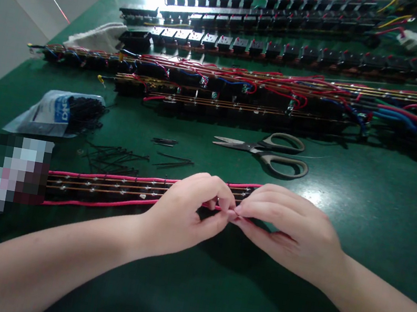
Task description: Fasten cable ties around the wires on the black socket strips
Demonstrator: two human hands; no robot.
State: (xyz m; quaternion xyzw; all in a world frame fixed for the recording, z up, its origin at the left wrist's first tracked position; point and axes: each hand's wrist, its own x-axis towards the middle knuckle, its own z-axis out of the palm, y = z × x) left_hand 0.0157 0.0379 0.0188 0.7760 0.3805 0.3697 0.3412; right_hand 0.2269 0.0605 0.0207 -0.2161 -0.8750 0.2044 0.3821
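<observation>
A long black socket strip (107, 189) with copper bars and pink wires along both edges lies across the green table in front of me. My left hand (186, 213) and my right hand (288, 228) meet over its right end. Both pinch the pink wire (96, 203) there, fingertips pressed together. What lies under the fingers is hidden.
Grey-handled scissors (268, 153) lie just behind the hands. Loose black cable ties (116, 158) and a bag of them (59, 112) sit at the left. Several wired socket strips (243, 92) fill the back of the green table (384, 206). A white cloth (96, 36) lies far left.
</observation>
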